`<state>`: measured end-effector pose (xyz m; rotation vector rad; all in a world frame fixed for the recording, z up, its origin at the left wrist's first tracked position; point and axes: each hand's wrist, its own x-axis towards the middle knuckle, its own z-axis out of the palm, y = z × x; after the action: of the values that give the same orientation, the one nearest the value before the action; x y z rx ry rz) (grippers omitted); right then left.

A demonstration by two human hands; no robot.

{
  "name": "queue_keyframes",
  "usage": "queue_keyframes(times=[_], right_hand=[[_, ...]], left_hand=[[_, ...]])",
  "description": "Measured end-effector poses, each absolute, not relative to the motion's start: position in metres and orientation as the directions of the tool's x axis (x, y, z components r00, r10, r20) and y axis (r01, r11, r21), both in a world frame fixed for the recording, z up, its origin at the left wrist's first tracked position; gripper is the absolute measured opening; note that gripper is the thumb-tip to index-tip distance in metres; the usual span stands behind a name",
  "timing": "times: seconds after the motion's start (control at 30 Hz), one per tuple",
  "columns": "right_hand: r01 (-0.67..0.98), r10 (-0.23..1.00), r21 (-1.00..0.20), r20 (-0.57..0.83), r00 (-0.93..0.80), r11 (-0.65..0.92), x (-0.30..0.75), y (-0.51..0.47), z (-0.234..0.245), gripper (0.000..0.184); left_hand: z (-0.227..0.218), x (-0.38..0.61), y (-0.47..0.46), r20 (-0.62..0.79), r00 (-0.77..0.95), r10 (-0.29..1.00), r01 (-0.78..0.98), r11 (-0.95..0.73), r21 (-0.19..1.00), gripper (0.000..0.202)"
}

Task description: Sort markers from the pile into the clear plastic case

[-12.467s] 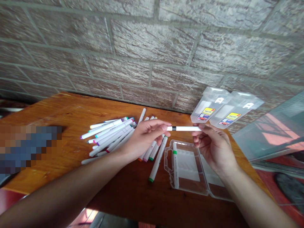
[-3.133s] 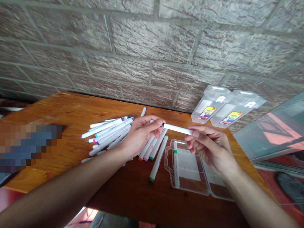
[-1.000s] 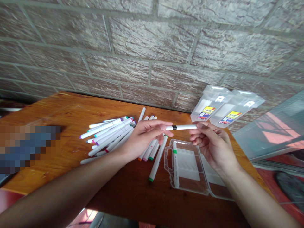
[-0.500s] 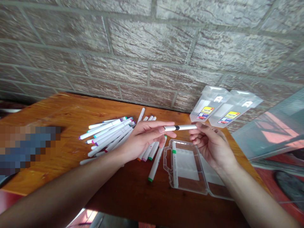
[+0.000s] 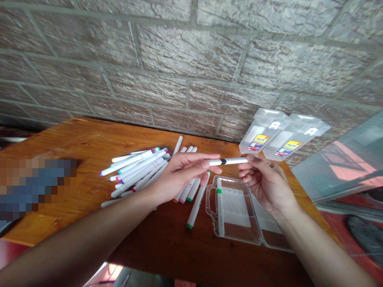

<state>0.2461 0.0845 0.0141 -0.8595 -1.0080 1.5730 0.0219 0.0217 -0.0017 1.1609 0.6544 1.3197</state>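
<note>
A white marker with a black band point(image 5: 235, 160) is held level above the table, one end in each hand. My left hand point(image 5: 185, 173) pinches its left end between thumb and fingers. The fingertips of my right hand point(image 5: 266, 179) grip its right end. Below lies an open clear plastic case point(image 5: 255, 235), with one green-banded white marker point(image 5: 220, 211) along its left side. A green-ended marker point(image 5: 196, 209) rests on the table left of the case. Many white markers point(image 5: 140, 165) with coloured ends lie in a pile, partly hidden behind my left hand and forearm.
Two closed clear cases point(image 5: 272, 149) with yellow labels stand at the table's back right, near the brick wall point(image 5: 191, 59). The wooden table point(image 5: 89, 139) ends at the right beside a glass panel point(image 5: 344, 151). A pixelated patch covers the far left.
Almost nothing differs. The marker between my hands has shifted very slightly, and my left thumb sits a touch further right along it.
</note>
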Motion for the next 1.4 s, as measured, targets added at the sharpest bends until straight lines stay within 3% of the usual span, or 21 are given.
queue_keyframes(times=[0.63,0.93,1.4], right_hand=[[-0.349,0.979,-0.936,0.025,-0.201,-0.048,0.2458,0.0842,0.0129,0.032],[-0.321,0.97,-0.947,0.083,-0.226,0.006,0.2468,0.0819,0.0121,0.023],[-0.254,0.958,-0.963,0.147,-0.244,0.083,0.2463,0.0788,0.0099,0.022]], left_hand=[[-0.0023,0.024,0.0248,0.195,0.095,0.976,-0.285,-0.161,0.945,0.028],[-0.0033,0.0239,0.0264,0.139,0.009,0.99,-0.153,-0.136,0.979,0.037],[0.0021,0.0244,0.0255,0.145,-0.018,0.989,-0.031,-0.146,0.989,0.032]])
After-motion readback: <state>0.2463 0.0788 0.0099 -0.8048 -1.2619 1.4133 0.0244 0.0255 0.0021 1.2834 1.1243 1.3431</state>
